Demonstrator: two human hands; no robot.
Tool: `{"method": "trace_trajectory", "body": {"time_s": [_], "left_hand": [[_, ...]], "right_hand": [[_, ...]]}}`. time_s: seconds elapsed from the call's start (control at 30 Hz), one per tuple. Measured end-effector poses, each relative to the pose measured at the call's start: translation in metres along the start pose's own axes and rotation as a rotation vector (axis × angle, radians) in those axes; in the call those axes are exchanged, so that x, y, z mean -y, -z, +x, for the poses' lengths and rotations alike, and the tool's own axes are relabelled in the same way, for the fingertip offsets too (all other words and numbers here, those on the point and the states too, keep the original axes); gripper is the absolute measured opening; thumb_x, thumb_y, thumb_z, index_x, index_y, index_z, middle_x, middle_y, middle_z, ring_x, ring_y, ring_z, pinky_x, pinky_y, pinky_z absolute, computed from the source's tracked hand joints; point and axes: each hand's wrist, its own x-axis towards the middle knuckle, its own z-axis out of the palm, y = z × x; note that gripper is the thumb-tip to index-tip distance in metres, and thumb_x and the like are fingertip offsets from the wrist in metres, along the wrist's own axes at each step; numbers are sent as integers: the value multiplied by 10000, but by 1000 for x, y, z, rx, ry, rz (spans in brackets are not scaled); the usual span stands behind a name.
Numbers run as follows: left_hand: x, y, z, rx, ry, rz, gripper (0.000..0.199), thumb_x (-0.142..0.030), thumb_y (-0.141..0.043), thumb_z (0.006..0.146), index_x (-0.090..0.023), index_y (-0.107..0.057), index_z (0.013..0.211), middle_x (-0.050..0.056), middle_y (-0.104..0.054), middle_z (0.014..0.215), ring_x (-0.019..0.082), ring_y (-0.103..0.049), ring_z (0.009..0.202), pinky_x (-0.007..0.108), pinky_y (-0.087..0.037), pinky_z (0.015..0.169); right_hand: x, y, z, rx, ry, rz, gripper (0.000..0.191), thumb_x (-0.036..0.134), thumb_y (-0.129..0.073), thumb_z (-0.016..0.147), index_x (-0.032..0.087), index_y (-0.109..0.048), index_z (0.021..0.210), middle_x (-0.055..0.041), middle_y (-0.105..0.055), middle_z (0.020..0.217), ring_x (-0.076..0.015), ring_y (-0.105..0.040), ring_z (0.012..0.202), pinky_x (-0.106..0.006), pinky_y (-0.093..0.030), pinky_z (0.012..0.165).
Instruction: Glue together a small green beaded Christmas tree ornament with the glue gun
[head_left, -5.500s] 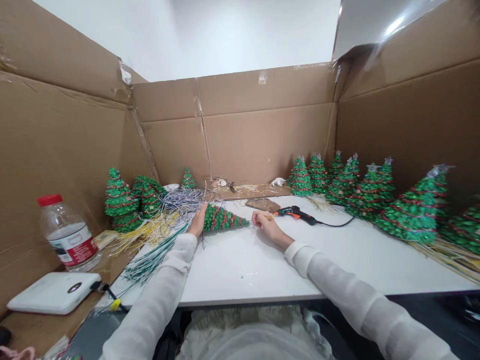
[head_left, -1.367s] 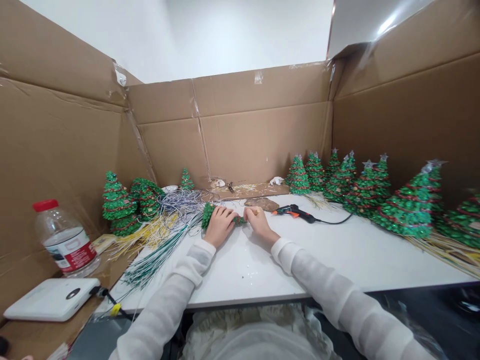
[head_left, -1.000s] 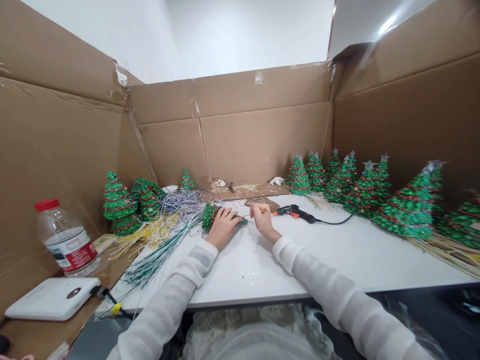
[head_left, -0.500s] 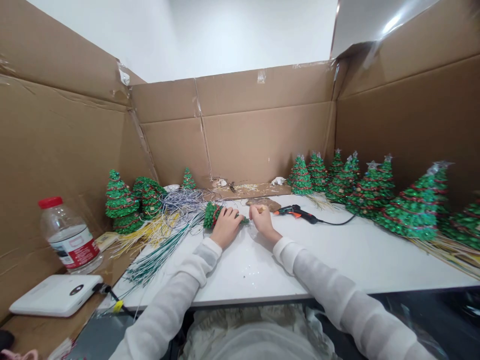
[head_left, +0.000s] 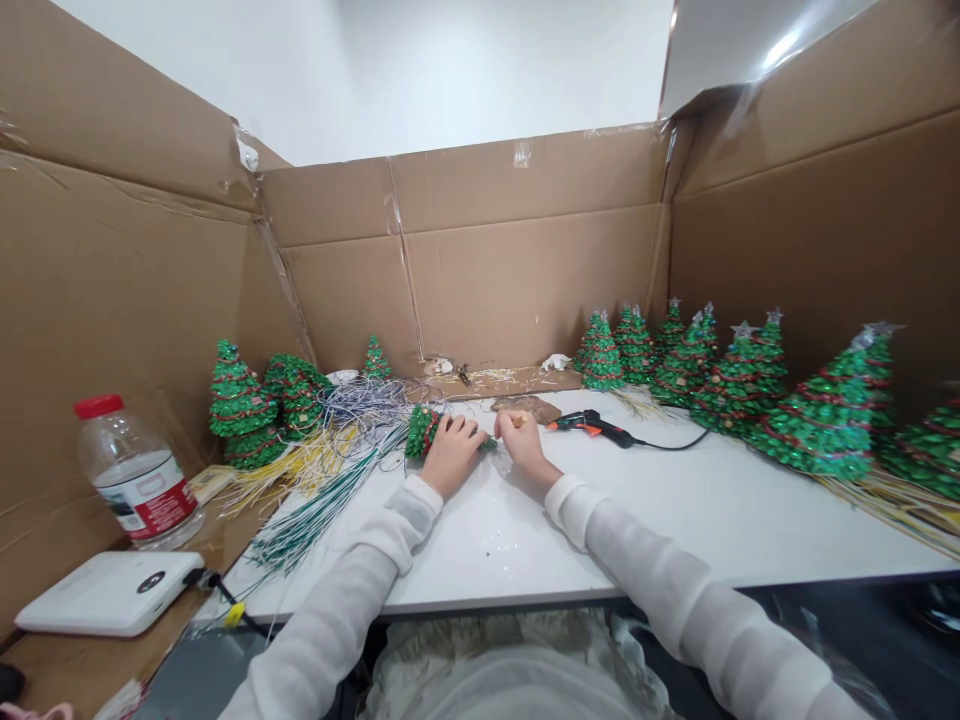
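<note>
A small green Christmas tree with red trim lies on its side, its tip pointing right. My left hand is closed over its middle, fingers curled round it, and covers most of the tree. Just beyond the tip, my right hand is closed in a pinch. A small tan bit shows at its fingers, too small to name. Right of that hand a black and orange glue gun rests on the white table. A brown patch lies behind my right hand.
Finished-looking green trees with star tops line the right side; a few more trees stand at left. Wire bundles spread left of my hands. A bottle and white power bank sit far left. Cardboard walls enclose the table.
Almost nothing differs. My hands stay at the tree, with only a slight shift of the right fingers by its tip.
</note>
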Motion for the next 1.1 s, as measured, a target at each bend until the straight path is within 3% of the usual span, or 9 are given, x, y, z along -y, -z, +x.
{"method": "trace_trajectory", "body": {"time_s": [0.5, 1.1], "left_hand": [[0, 0, -1, -21, 8, -39, 149, -153, -468, 810, -220, -564, 903, 34, -585, 903, 213, -458, 952, 417, -299, 911], [-1, -1, -1, -23, 24, -62, 160, -148, -456, 810, -224, -564, 901, 29, -590, 908, 214, -451, 947, 417, -291, 916]], "right_hand": [[7, -1, 1, -7, -130, 83, 270, 250, -348, 609, 197, -415, 354, 21, -421, 366, -108, -404, 428, -229, -301, 475], [8, 0, 1, -36, -141, 136, 257, 267, -349, 602, 201, -414, 362, 22, -412, 381, -110, -391, 432, -232, -293, 462]]}}
